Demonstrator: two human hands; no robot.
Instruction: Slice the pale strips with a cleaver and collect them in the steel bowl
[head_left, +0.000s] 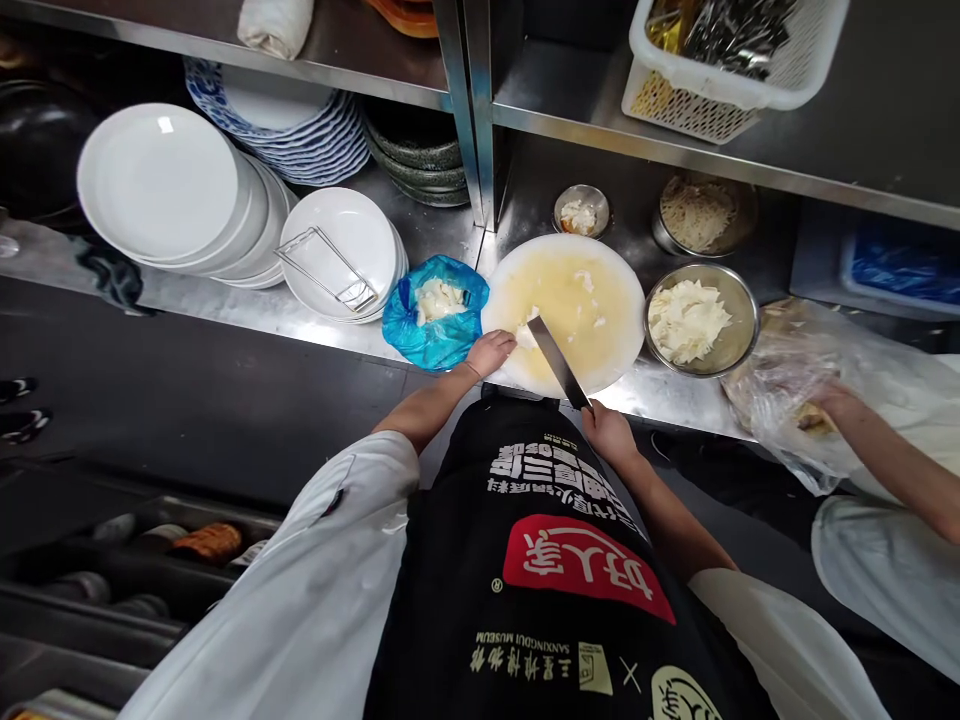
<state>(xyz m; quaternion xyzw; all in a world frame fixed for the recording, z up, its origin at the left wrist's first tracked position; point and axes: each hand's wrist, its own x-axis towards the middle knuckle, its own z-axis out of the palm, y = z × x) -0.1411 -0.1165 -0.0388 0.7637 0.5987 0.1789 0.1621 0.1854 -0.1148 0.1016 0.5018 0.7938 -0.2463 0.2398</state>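
Observation:
A round white cutting board (611, 290) with a yellowed middle lies on the steel counter. My right hand (609, 432) is closed around the handle of a cleaver (559, 362), whose blade slants across the board with its tip near a pale food piece (526, 337). At the board's left edge is my left hand (491, 352), fingers bent together against that piece; its exact kind is unclear. Small white scraps (583, 280) lie on the board. Left of it, a blue plastic bag (405, 335) holds pale pieces (439, 300). To the right stands a metal bowl (739, 345) of thin pale slices (688, 320).
Behind the board are a small bowl (582, 210) of white bits and a bowl of pale shreds (697, 212). Stacked white plates (161, 185) stand left. A white basket (720, 85) sits on the shelf above. At right, a co-worker's hand (832, 400) is at a clear plastic bag (780, 370).

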